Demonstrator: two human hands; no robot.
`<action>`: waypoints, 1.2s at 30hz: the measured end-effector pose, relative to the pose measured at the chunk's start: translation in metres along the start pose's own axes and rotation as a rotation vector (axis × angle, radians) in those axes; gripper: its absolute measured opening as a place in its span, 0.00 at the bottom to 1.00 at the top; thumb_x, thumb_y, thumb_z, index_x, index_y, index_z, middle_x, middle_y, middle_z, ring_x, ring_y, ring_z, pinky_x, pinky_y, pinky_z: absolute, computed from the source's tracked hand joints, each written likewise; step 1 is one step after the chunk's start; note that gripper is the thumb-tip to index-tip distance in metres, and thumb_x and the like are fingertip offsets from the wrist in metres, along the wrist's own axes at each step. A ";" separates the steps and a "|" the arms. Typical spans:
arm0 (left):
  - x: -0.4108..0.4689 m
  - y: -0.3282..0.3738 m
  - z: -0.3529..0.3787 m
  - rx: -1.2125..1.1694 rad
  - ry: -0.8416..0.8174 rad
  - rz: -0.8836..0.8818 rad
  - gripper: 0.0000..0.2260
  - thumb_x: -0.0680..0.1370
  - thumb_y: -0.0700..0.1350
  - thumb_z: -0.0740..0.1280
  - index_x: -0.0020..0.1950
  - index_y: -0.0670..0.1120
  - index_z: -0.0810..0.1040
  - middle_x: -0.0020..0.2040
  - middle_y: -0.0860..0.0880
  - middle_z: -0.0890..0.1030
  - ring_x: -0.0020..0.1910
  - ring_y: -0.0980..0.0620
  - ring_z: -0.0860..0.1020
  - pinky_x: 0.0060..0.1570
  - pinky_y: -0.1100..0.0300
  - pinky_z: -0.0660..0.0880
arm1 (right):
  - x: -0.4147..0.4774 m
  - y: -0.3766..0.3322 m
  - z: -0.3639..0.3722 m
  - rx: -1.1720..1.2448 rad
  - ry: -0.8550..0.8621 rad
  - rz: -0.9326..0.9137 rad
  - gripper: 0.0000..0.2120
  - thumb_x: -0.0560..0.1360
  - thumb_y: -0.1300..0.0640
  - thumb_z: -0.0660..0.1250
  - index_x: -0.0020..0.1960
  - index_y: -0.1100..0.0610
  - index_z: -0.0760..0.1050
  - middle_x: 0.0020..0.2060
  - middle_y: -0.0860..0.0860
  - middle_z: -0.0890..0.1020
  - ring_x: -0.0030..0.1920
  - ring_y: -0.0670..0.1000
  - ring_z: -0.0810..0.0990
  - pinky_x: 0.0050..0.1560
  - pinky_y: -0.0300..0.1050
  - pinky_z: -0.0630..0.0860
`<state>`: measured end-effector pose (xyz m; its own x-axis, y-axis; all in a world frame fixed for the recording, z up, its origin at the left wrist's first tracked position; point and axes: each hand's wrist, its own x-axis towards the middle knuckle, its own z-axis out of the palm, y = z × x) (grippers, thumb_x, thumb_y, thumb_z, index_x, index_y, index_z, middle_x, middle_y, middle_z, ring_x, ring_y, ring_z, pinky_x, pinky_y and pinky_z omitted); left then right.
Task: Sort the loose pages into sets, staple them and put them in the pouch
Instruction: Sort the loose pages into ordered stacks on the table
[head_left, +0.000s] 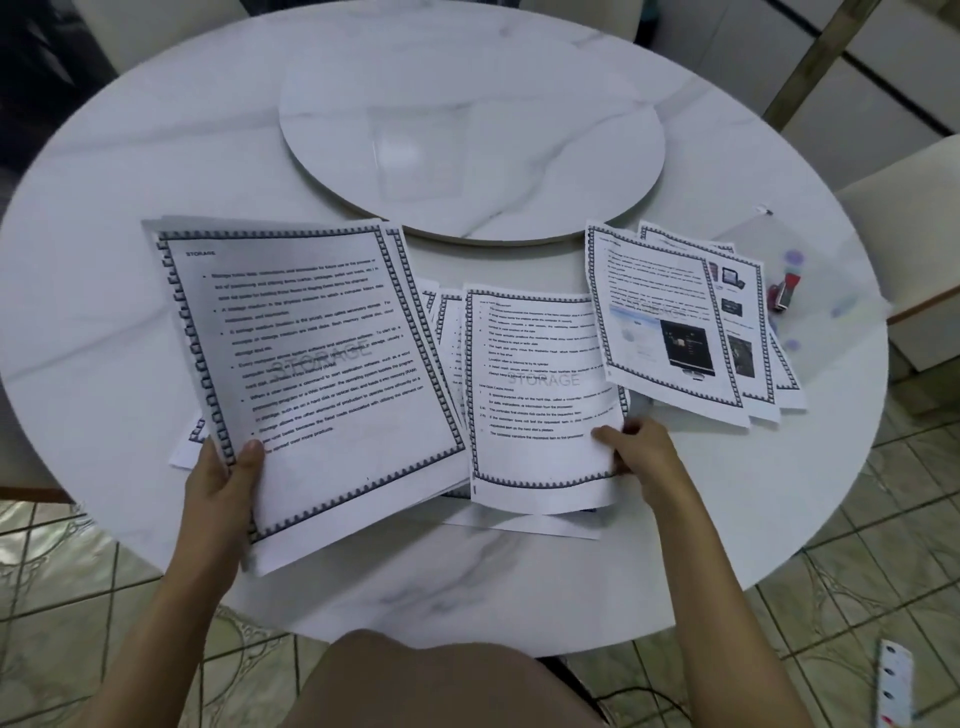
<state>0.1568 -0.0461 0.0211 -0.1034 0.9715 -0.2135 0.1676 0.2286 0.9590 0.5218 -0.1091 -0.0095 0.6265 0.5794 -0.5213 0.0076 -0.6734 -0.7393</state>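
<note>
Round marble table: bears everything.
Turntable: far centre.
Sheaf of pages: left, lifted and tilted; left hand grasps its near-left edge, thumb on top.
Fanned picture pages: right, lying flat.
Middle stack: near centre, over loose sheets; right hand pinches its right edge.
Clear pouch: far right, beside the fanned pages.
Red stapler: at the pouch; inside or on top, cannot tell.
</note>
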 end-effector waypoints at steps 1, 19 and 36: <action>0.000 0.002 -0.002 -0.009 0.007 0.007 0.16 0.81 0.42 0.57 0.70 0.44 0.66 0.60 0.48 0.74 0.57 0.47 0.73 0.57 0.51 0.70 | -0.003 -0.001 0.001 0.075 -0.047 0.011 0.08 0.72 0.62 0.69 0.48 0.62 0.72 0.45 0.59 0.78 0.40 0.56 0.76 0.37 0.47 0.72; 0.012 0.030 -0.024 -0.125 0.091 0.102 0.10 0.81 0.41 0.57 0.52 0.56 0.71 0.54 0.56 0.76 0.45 0.66 0.78 0.43 0.72 0.77 | -0.031 0.005 0.043 0.043 -0.238 -0.049 0.14 0.80 0.60 0.57 0.63 0.60 0.72 0.54 0.54 0.79 0.55 0.56 0.78 0.57 0.51 0.76; 0.022 0.044 -0.031 -0.210 0.105 0.155 0.10 0.81 0.41 0.56 0.52 0.56 0.72 0.44 0.66 0.81 0.44 0.68 0.79 0.44 0.72 0.77 | -0.039 -0.021 0.044 0.069 -0.279 -0.229 0.15 0.81 0.58 0.57 0.66 0.58 0.71 0.60 0.50 0.78 0.60 0.51 0.76 0.64 0.47 0.70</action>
<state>0.1317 -0.0168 0.0647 -0.1954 0.9794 -0.0511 -0.0163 0.0488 0.9987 0.4630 -0.0973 0.0081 0.3781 0.8210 -0.4278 0.0645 -0.4844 -0.8725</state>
